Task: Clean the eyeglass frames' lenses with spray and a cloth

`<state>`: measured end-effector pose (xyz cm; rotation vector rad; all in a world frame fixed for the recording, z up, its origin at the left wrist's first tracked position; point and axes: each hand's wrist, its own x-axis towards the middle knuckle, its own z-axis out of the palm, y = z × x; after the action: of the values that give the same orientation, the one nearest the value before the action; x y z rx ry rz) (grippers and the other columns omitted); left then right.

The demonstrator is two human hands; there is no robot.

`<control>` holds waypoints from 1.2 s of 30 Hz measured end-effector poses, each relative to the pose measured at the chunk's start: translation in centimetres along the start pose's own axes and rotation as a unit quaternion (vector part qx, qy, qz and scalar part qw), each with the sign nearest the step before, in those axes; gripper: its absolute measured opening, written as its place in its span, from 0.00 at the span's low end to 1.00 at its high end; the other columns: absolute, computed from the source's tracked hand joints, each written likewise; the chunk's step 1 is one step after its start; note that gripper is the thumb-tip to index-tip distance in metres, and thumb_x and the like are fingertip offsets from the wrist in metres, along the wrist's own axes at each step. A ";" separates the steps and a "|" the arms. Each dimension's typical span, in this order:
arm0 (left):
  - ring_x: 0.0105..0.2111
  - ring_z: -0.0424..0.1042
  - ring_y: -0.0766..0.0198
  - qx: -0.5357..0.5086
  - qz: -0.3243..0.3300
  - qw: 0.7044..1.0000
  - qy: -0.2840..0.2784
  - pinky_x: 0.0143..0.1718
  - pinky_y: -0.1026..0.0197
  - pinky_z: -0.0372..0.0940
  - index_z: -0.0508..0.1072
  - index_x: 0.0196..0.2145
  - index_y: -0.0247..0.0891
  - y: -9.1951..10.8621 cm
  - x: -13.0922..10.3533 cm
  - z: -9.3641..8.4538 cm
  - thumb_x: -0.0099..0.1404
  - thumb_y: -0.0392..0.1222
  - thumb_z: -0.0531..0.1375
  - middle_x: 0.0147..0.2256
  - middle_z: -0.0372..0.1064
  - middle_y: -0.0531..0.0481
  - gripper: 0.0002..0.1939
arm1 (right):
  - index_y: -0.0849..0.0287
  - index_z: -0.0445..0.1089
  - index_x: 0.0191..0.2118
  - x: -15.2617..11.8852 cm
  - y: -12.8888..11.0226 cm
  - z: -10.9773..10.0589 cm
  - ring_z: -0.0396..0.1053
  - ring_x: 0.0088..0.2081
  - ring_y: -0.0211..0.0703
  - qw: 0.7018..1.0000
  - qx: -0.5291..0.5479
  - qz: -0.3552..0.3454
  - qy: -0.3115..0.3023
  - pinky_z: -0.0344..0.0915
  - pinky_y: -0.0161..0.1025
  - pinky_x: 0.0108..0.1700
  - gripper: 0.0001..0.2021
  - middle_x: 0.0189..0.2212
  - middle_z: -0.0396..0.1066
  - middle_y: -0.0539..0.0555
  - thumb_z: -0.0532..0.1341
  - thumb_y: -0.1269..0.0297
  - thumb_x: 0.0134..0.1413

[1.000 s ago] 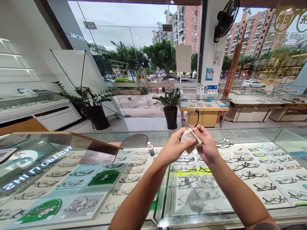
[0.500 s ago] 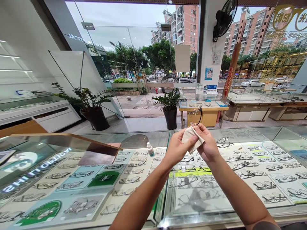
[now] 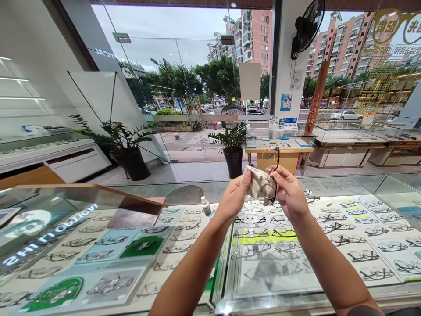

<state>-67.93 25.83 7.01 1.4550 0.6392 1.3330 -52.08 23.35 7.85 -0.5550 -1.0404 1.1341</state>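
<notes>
My left hand [image 3: 236, 195] is closed on a beige cleaning cloth [image 3: 255, 181], pinching it between thumb and fingers. My right hand [image 3: 289, 191] grips a pair of dark-framed eyeglasses [image 3: 277, 163] by the frame, one temple arm curving upward. Part of the cloth lies against a lens, seen through it or behind it; I cannot tell which. Both hands are raised above the glass display case. To the left of them, a small white-capped bottle [image 3: 205, 206] stands on the glass top.
Beneath the hands the glass case [image 3: 226, 303] holds rows of eyeglasses [image 3: 363, 254]. A wood-edged glass panel [image 3: 131, 189] rises at left. Potted plants [image 3: 233, 162] and a small display table [image 3: 279, 144] stand beyond, before glass doors. A fan [image 3: 307, 26] hangs on the pillar.
My hands have moved slightly apart. The glasses have turned so the frame and a lens show, and the cloth now hangs toward my left hand.
</notes>
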 end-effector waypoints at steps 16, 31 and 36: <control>0.30 0.73 0.64 -0.065 -0.011 0.997 -0.037 0.33 0.64 0.66 0.82 0.38 0.33 0.9 0.4 -1.5 0.48 0.56 0.80 0.31 0.79 0.47 0.27 | 0.59 0.74 0.25 0.1 0.2 -0.4 0.61 0.40 0.40 0.980 -0.126 0.033 -0.149 0.61 0.40 0.46 0.19 0.38 0.65 0.52 0.75 0.48 0.49; 0.23 0.65 0.68 -0.012 0.070 0.994 0.079 0.26 0.65 0.62 0.76 0.28 0.35 0.9 0.0 -1.3 0.59 0.70 0.69 0.23 0.69 0.53 0.30 | 0.59 0.76 0.29 -0.5 0.3 0.0 0.63 0.38 0.39 0.971 -0.124 0.062 -0.192 0.62 0.39 0.43 0.22 0.36 0.66 0.52 0.74 0.43 0.51; 0.25 0.66 0.68 -0.009 0.094 0.985 0.147 0.26 0.65 0.63 0.79 0.36 0.37 3.0 -0.2 -3.7 0.61 0.58 0.70 0.28 0.72 0.51 0.20 | 0.58 0.77 0.30 -0.2 -1.2 -1.1 0.68 0.50 0.44 0.971 -0.142 0.057 -0.181 0.64 0.42 0.54 0.19 0.48 0.70 0.55 0.75 0.46 0.52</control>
<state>-72.19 25.78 9.15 1.3415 0.6879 1.7175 -50.53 22.83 8.26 -0.6541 -1.5195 1.2225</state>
